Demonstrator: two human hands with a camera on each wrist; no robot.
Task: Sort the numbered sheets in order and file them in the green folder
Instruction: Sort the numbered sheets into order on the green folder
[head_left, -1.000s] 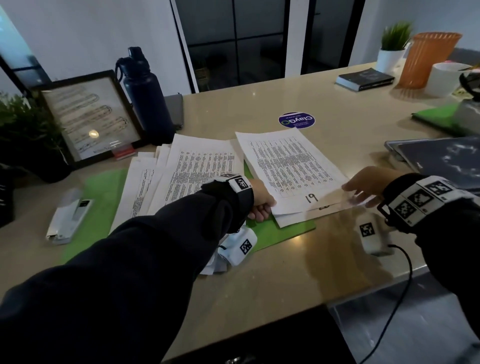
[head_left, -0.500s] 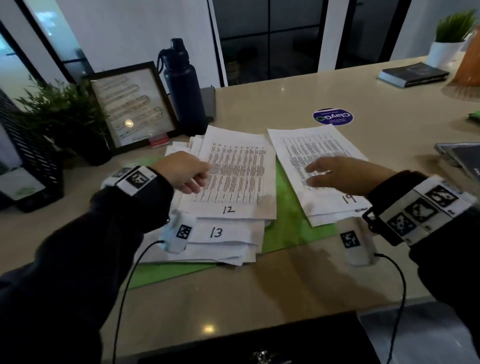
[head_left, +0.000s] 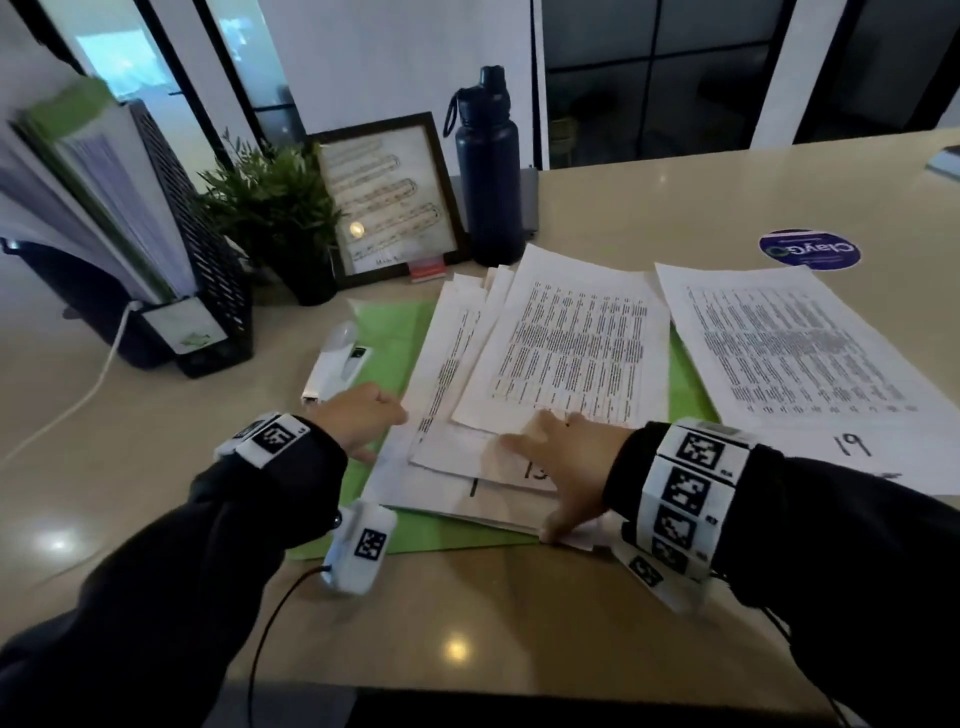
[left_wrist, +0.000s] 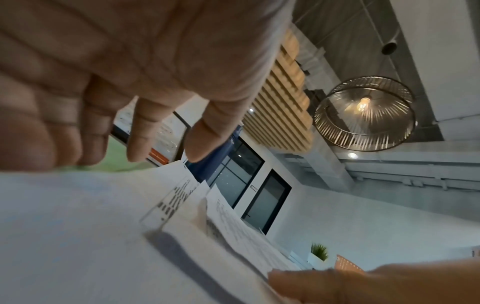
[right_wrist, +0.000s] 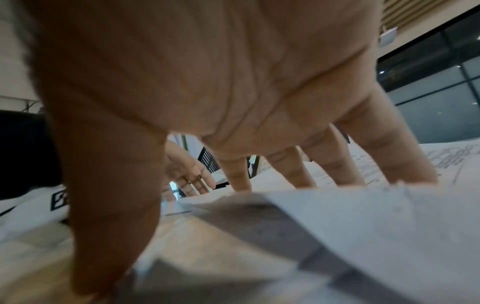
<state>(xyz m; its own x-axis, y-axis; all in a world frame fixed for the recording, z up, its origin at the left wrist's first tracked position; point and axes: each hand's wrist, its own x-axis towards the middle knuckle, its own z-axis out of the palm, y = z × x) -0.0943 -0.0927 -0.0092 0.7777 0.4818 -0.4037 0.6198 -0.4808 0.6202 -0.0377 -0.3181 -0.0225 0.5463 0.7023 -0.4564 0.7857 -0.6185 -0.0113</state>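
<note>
Both hands flat, nothing gripped: we keep our left hand (head_left: 358, 415) pinning the loose stack (head_left: 545, 374) on the green folder (head_left: 395, 332), right hand (head_left: 566, 457) fanning near edges to read numbers.

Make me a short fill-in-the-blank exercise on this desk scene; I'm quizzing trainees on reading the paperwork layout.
1. The fanned pile of sheets lies on the ____ folder.
2. The separate stack to its right shows the handwritten number ____.
3. The right hand presses on the pile with its fingers ____.
4. The dark water bottle stands just right of the framed ____.

Missing words: green; 19; spread; picture
</note>
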